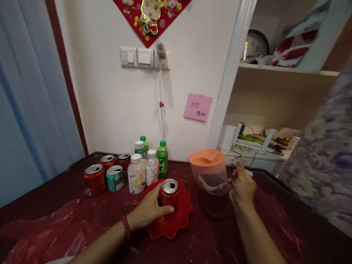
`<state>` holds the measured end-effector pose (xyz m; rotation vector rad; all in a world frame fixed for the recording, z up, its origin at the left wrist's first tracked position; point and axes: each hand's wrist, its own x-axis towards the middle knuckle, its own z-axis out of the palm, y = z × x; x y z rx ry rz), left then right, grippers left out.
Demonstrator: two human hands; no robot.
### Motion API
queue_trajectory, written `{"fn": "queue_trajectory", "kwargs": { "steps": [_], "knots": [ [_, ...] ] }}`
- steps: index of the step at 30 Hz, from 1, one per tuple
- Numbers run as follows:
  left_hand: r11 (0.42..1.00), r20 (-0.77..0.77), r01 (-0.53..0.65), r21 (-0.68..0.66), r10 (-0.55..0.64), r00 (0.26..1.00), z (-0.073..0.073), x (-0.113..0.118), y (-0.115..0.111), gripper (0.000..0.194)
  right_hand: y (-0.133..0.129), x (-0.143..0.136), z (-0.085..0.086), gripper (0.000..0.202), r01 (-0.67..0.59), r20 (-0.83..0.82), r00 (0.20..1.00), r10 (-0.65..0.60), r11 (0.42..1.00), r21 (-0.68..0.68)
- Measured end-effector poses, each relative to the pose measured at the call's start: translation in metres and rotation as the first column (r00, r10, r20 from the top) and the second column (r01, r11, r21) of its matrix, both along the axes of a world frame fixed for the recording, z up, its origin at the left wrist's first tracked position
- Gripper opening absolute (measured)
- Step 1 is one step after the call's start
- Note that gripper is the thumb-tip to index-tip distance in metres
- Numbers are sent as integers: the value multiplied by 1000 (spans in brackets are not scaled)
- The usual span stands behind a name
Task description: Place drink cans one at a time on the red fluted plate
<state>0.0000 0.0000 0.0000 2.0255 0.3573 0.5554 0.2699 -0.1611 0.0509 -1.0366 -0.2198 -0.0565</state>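
Two hands grip: left hand (150, 211) fingers around can (168, 195), right hand (243, 187) fingers around pitcher (211, 181) handle.

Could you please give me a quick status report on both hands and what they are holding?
Left hand gripping red can on red plate. Right hand on pitcher handle. Cans and bottles behind plate, apart.

Four opened cans (107, 175) and plastic bottles (147, 165) near the wall, pink note (197, 106) above
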Motion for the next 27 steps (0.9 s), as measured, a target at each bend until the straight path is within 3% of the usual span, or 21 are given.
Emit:
{"fn": "queue_trajectory", "kwargs": {
  "steps": [9,18,27],
  "knots": [
    [986,-16,107,-131,-111,994,-2,9,5,86,19,9,-26,48,93,-134,988,-77,989,116],
    [969,-35,100,-224,-111,993,17,12,-3,87,24,14,-39,45,87,-141,988,-63,981,171],
    [980,-42,65,-189,-74,996,31,11,-7,82,20,28,-56,44,138,-134,984,-121,983,124]
  ]
}}
